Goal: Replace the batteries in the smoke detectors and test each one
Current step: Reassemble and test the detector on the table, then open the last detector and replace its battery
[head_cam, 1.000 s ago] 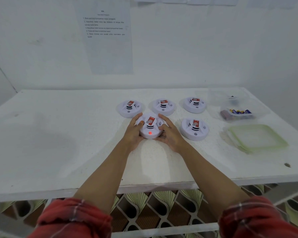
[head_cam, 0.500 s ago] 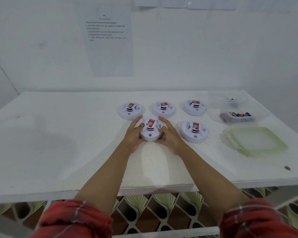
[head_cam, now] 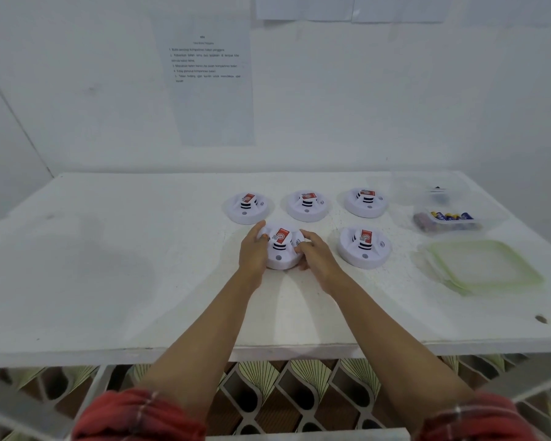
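Nearest me, my red left sleeve (head_cam: 140,415) and right sleeve (head_cam: 471,421) sit low in view, and both bare forearms reach over the white table (head_cam: 109,265) to the smoke detector (head_cam: 282,249), which rests flat on the tabletop. My left hand (head_cam: 253,249) cups its left side, fingers curved round the rim; my right hand (head_cam: 315,254) wraps its right side, fingers curled against the edge. Both hands are grasping it, one on each flank. Its red-labelled centre faces up, and the small round dot on its near face shows grey. Just right of it stands a second detector (head_cam: 364,248), apart from my right hand, and farther right lie stacked pale green lids (head_cam: 485,265). Beyond it sit the back-left detector (head_cam: 247,207), back-middle detector (head_cam: 307,205) and back-right detector (head_cam: 365,202) in a row. Right of it and farther back, a clear tub (head_cam: 427,226) holds batteries (head_cam: 452,215). Far beyond it, a printed sheet (head_cam: 207,81) hangs on the wall, its text too small to read.
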A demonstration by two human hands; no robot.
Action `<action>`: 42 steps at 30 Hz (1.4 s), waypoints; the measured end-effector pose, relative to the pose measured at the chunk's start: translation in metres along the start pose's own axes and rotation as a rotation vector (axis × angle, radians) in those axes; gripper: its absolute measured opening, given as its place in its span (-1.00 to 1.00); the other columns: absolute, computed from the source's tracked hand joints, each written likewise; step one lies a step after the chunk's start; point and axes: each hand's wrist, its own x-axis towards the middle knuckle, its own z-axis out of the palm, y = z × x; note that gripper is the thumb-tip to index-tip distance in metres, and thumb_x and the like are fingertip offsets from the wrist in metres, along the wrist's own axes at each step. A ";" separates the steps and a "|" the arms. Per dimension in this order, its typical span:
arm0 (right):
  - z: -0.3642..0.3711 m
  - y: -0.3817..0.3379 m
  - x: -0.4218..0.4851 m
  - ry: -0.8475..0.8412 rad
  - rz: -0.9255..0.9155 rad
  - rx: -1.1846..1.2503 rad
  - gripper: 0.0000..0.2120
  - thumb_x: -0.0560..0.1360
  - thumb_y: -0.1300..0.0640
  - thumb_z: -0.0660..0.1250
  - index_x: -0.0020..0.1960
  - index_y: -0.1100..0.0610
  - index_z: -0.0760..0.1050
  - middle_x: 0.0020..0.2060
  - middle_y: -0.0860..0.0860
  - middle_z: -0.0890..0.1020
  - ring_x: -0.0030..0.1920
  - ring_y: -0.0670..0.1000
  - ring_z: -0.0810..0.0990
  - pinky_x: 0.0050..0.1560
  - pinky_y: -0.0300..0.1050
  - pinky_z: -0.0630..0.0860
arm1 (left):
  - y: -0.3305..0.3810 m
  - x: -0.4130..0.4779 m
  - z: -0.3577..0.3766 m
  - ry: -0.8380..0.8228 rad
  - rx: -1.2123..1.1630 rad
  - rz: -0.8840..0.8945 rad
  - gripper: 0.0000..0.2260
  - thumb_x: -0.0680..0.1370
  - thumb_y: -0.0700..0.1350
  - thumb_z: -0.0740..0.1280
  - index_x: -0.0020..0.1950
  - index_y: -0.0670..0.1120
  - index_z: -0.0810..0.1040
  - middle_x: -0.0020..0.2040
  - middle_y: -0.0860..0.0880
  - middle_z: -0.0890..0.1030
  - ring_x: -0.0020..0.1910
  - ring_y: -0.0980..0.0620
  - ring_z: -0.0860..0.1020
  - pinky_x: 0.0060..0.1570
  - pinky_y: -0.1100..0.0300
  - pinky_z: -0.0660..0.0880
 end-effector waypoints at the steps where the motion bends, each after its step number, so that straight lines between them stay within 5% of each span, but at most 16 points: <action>1: 0.000 0.000 -0.001 -0.001 -0.011 -0.010 -0.59 0.51 0.29 0.12 0.33 0.08 0.35 0.02 -0.01 0.49 -0.18 -0.09 0.44 -0.24 -0.27 0.37 | 0.000 -0.001 0.001 0.014 0.032 0.004 -0.63 0.64 -0.21 0.07 0.44 -0.04 0.32 0.43 -0.04 0.36 0.37 -0.02 0.36 0.15 0.26 0.31; 5: 0.002 0.002 -0.005 0.010 -0.033 -0.069 -0.66 0.48 0.29 0.12 0.21 0.09 0.44 0.02 0.01 0.53 -0.05 -0.02 0.46 -0.19 -0.24 0.35 | -0.003 -0.002 0.002 0.046 0.146 0.002 -0.62 0.64 -0.22 0.05 0.46 -0.08 0.29 0.46 -0.07 0.33 0.41 -0.06 0.33 0.30 0.16 0.31; 10: 0.001 0.008 0.001 -0.016 -0.004 -0.146 -0.95 0.33 0.23 0.13 -0.27 0.15 0.36 -0.08 0.15 0.46 -0.25 0.00 0.35 -0.28 -0.20 0.24 | -0.003 0.000 0.003 0.046 0.239 -0.009 -0.62 0.63 -0.24 0.05 0.46 -0.15 0.29 0.46 -0.10 0.32 0.43 -0.07 0.30 0.38 0.11 0.25; 13: -0.004 0.003 0.006 -0.050 -0.016 -0.158 -0.81 0.41 0.24 0.17 -0.01 0.14 0.46 0.05 0.10 0.45 -0.07 0.06 0.43 -0.14 -0.17 0.32 | 0.000 0.001 0.003 0.084 0.261 0.011 -0.62 0.62 -0.25 0.06 0.44 -0.14 0.32 0.46 -0.10 0.32 0.44 -0.07 0.29 0.37 0.12 0.24; 16: -0.008 -0.012 0.014 0.037 -0.092 -0.174 -0.56 0.53 0.17 0.19 0.41 0.13 0.28 0.34 0.06 0.31 0.34 0.06 0.35 0.14 -0.17 0.28 | 0.004 0.006 -0.008 0.140 0.246 0.066 -0.62 0.61 -0.25 0.10 0.43 -0.12 0.33 0.45 -0.08 0.34 0.42 -0.04 0.31 0.31 0.19 0.25; 21: 0.004 -0.046 0.048 -0.026 -0.184 -0.238 -0.53 0.51 0.16 0.28 0.40 0.08 0.30 0.32 0.05 0.39 0.20 -0.01 0.41 0.13 -0.20 0.30 | 0.021 0.032 -0.039 0.102 0.134 0.112 -0.58 0.57 -0.27 0.24 0.43 -0.15 0.33 0.30 0.03 0.40 0.27 0.07 0.37 0.07 0.37 0.31; 26: 0.026 -0.052 0.092 -0.171 -0.167 -0.291 -0.39 0.47 0.20 0.37 0.45 0.12 0.22 0.39 0.07 0.33 0.37 0.07 0.32 0.21 -0.14 0.32 | 0.031 0.074 -0.065 -0.027 0.177 0.047 -0.37 0.46 -0.30 0.39 0.48 -0.13 0.23 0.47 -0.12 0.27 0.45 -0.04 0.25 0.20 0.24 0.25; 32: 0.041 -0.052 0.127 -0.293 -0.140 -0.386 -0.16 0.36 0.31 0.47 0.49 0.16 0.08 0.44 0.07 0.24 0.44 0.08 0.24 0.33 -0.10 0.32 | 0.040 0.114 -0.073 -0.250 0.387 0.082 -0.26 0.39 -0.38 0.44 0.49 -0.18 0.17 0.36 -0.07 0.32 0.31 0.06 0.30 -0.10 0.50 0.32; 35: 0.046 -0.050 0.139 -0.304 -0.157 -0.485 -0.11 0.33 0.27 0.51 0.49 0.18 0.06 0.44 0.09 0.25 0.45 0.07 0.26 0.38 -0.13 0.27 | 0.042 0.129 -0.071 -0.338 0.534 0.119 -0.29 0.40 -0.37 0.44 0.47 -0.22 0.18 0.36 -0.02 0.32 0.35 0.04 0.31 0.21 0.35 0.26; 40: 0.051 -0.049 0.152 -0.286 -0.197 -0.559 -0.12 0.32 0.22 0.52 0.48 0.20 0.08 0.46 0.09 0.23 0.46 0.06 0.22 0.42 -0.13 0.19 | 0.040 0.145 -0.068 -0.384 0.576 0.144 -0.36 0.45 -0.38 0.38 0.46 -0.25 0.17 0.44 -0.17 0.30 0.44 -0.09 0.27 0.23 0.39 0.21; 42: 0.049 -0.047 0.156 -0.265 -0.210 -0.540 -0.13 0.30 0.22 0.54 0.47 0.19 0.13 0.43 0.09 0.28 0.44 0.07 0.26 0.42 -0.10 0.24 | 0.040 0.150 -0.068 -0.381 0.583 0.154 -0.31 0.39 -0.36 0.45 0.45 -0.24 0.22 0.44 -0.17 0.32 0.40 -0.05 0.32 0.36 0.23 0.25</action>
